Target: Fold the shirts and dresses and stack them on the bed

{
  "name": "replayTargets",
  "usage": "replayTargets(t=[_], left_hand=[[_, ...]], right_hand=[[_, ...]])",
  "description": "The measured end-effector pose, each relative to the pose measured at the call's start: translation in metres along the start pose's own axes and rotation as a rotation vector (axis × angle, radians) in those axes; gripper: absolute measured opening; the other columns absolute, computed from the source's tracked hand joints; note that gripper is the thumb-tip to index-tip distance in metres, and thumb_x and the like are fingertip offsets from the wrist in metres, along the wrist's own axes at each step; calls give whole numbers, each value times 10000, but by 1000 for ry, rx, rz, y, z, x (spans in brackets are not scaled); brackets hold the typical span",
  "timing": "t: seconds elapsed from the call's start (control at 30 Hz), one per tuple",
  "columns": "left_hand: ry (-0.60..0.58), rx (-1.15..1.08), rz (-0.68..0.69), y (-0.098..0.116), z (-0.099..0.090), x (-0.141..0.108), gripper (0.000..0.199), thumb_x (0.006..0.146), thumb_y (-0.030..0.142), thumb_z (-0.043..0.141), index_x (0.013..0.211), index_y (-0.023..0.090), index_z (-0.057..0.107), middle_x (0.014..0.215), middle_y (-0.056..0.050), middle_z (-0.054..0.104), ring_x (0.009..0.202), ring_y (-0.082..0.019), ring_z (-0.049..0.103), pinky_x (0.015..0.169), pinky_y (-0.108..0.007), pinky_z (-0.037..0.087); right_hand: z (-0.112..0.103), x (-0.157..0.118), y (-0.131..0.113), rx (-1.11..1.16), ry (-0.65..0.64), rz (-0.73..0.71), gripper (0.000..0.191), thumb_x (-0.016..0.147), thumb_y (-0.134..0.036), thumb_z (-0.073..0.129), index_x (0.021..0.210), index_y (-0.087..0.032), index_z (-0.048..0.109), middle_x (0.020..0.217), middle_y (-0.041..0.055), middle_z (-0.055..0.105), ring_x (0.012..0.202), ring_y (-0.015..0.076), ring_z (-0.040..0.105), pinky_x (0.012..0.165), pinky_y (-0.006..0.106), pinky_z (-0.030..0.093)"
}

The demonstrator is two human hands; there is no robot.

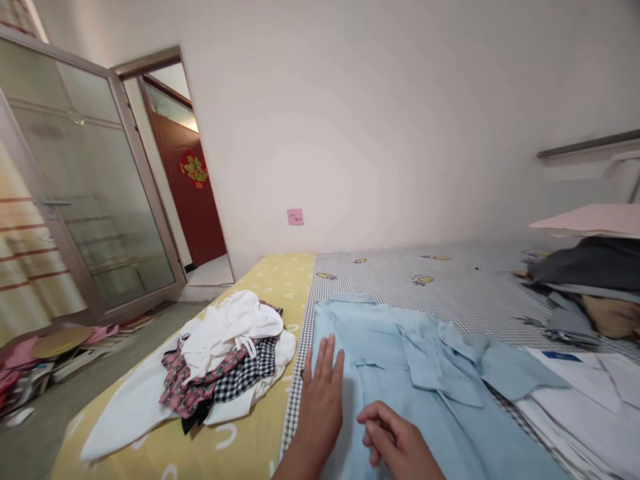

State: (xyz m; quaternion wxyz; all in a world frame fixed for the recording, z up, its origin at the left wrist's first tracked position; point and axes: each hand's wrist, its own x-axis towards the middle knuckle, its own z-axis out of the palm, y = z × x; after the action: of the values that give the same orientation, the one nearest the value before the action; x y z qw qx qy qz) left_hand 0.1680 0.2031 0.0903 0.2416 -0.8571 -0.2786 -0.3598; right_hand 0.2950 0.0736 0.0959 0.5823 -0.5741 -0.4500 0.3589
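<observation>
Head view: the left hand (320,407) lies open, fingers spread on a pale blue shirt (385,373) on the bed (400,287); the right hand (395,440) is loosely curled above it, holding nothing that shows. Loose clothes (225,353) sit at 9 o'clock from the shirt, papers (565,407) at 4 o'clock. Pressing or dragging could rumple the shirt, or its sleeve could catch those papers.

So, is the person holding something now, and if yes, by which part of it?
Nothing seems held. The left hand lies flat on the light blue shirt, and the right hand curls loosely over it, with no visible pinch.
</observation>
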Motion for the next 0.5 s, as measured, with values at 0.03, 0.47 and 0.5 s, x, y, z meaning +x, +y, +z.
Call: replayTargets(t=[0.03,0.47,0.5], left_hand=[[-59,4,42,0,19,-1,579,881,85,462,1451,188,467,1533,-133,481,1436,-252,422,1129,-486,424],[-87,-8,-180,8,122,-77,578,890,258,525,1462,315,470,1466,-71,559,1296,-282,572,1015,-561,486],[-100,-15,-185,9,124,-78,599,882,271,539,1473,318,455,1466,-76,558,1294,-293,573,1005,-569,485]], right_hand=[[6,10,-3,-17,3,-37,281,831,-494,575,863,-235,678,704,-5,660,581,153,611,611,275,470],[47,208,39,-1104,-203,-218,663,880,-153,490,1530,-233,386,1649,59,280,1532,256,189,1238,503,108],[52,223,46,-1130,-239,-203,633,918,-219,486,1539,-244,367,1651,47,270,1539,254,158,1238,516,72]])
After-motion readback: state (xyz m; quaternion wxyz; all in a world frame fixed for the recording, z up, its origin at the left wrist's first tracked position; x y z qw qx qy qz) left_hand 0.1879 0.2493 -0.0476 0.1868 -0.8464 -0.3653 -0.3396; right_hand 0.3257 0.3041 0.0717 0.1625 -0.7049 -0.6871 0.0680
